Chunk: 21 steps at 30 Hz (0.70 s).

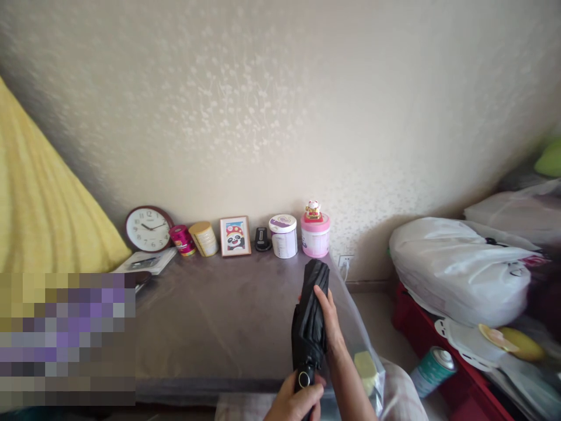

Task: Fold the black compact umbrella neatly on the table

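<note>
A folded black umbrella (310, 316) points away from me over the near right part of the table. Its dark handle, with a round ringed button, is gripped by my left hand (294, 399), the thumb lying across just below the button. Higher up, my right hand (329, 318) is wrapped around the gathered canopy, with its palm on the right side. Most of the fingers behind the cloth are hidden. The canopy lies bundled close along the shaft.
A table (210, 327) under a clear cover stands against the wall. Along its back are a clock (148, 229), tins, a panda picture frame (235, 237), a white tub (283, 237) and a pink tub (315, 238) topped by a cat figurine. White bags (456, 269) and a spray can (433, 371) are right.
</note>
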{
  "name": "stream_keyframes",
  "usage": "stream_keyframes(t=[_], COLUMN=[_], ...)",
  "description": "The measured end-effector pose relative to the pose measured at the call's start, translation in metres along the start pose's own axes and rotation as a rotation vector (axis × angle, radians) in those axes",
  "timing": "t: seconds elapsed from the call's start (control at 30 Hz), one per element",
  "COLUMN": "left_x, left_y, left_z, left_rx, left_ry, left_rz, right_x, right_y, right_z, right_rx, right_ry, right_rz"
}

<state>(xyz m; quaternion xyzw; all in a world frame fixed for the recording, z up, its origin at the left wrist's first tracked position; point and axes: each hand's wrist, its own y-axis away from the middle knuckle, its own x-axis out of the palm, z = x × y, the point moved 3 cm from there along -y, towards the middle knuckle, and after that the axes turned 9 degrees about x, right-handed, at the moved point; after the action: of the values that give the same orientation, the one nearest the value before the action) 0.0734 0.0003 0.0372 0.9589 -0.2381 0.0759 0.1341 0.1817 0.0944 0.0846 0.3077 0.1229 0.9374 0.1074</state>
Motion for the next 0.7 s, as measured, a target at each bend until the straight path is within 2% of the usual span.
stream_keyframes(t=[0.13,0.3,0.37,0.47,0.6,0.7], left_x=[-0.005,-0.021,-0.026,-0.023,-0.012,-0.007], left_y=[-0.002,-0.011,-0.010,-0.005,0.004,0.007], left_z=[0.008,0.021,0.020,0.006,-0.011,-0.014], left_rx=[-0.076,0.129,0.136,0.121,-0.025,-0.022], left_ry=[-0.267,-0.533,-0.588,-0.540,-0.156,0.026], left_rz=[-0.150,-0.319,-0.345,-0.246,-0.005,0.039], right_x=[-0.002,-0.005,-0.006,-0.009,-0.011,-0.012], right_y=[-0.002,-0.003,-0.003,-0.004,-0.005,-0.006], right_z=[-0.003,-0.005,-0.006,-0.010,-0.016,-0.017], right_rx=[-0.033,-0.169,-0.194,-0.151,-0.013,0.009], right_ry=[0.063,0.262,0.312,0.309,0.189,0.205], right_rz=[-0.062,-0.224,-0.275,-0.300,-0.195,-0.182])
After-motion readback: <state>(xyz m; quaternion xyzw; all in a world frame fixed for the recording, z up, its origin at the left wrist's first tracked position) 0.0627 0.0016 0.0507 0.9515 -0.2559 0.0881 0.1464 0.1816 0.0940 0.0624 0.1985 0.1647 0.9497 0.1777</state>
